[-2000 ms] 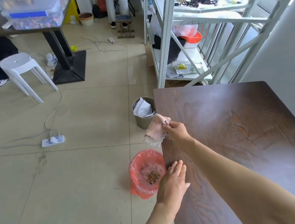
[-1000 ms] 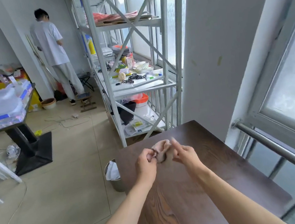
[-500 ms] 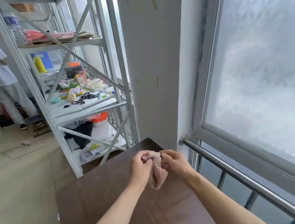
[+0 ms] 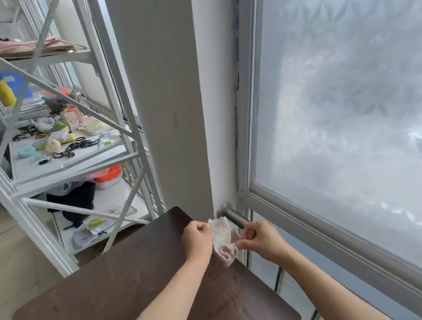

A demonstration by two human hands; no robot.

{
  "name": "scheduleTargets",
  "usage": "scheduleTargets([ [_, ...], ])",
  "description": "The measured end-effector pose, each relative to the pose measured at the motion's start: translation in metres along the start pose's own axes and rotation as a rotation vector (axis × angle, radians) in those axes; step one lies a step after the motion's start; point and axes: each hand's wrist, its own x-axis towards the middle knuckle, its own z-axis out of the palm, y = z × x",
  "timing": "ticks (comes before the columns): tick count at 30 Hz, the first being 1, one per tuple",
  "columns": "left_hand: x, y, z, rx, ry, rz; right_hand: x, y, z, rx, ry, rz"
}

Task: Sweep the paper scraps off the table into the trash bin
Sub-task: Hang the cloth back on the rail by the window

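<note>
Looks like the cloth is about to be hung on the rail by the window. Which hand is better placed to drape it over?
Probably the right hand: it pinches the cloth on the rail side, while the left hand is over the table.

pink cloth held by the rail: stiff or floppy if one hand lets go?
Probably floppy: the pink cloth sags and bunches between the left hand and right hand, its lower end drooping over the table edge. Likely light, since pinched fingers alone carry it. Released, it would probably drape rather than keep shape.
</note>
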Motion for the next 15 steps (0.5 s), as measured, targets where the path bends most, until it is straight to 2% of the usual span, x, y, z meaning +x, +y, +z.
scheduleTargets([
  [3,0.008,-0.007,0.014,0.214,0.004,-0.011,0.005,0.014,-0.013,-0.116,0.020,-0.018],
  [6,0.019,-0.019,0.021,0.353,0.001,-0.049,0.014,0.024,-0.025,-0.046,0.053,-0.020],
  [12,0.015,-0.006,0.040,0.016,-0.108,-0.065,0.033,0.041,-0.014,-0.057,-0.109,-0.007],
  [15,0.013,0.002,0.045,-0.020,-0.184,-0.005,0.040,0.044,0.006,-0.090,-0.145,0.016],
])
